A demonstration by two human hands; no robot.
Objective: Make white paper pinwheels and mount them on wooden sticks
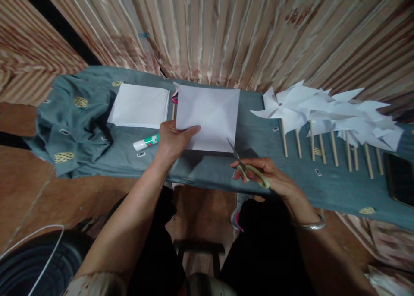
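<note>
My left hand pinches the lower left part of a square white sheet of paper, thumb on top. Faint diagonal creases run across the sheet. My right hand has its fingers in the pale green handles of a pair of scissors. The scissor tips meet the sheet near its lower right corner; whether they cut into it I cannot tell. A white and green glue stick lies just left of my left hand. Behind the sheet's left edge, a small red object and a thin stick show in part.
A stack of white paper lies at the left on the grey-green cloth. Several white paper pinwheels on wooden sticks overlap at the right. A dark phone lies at the far right. Pleated curtains hang behind.
</note>
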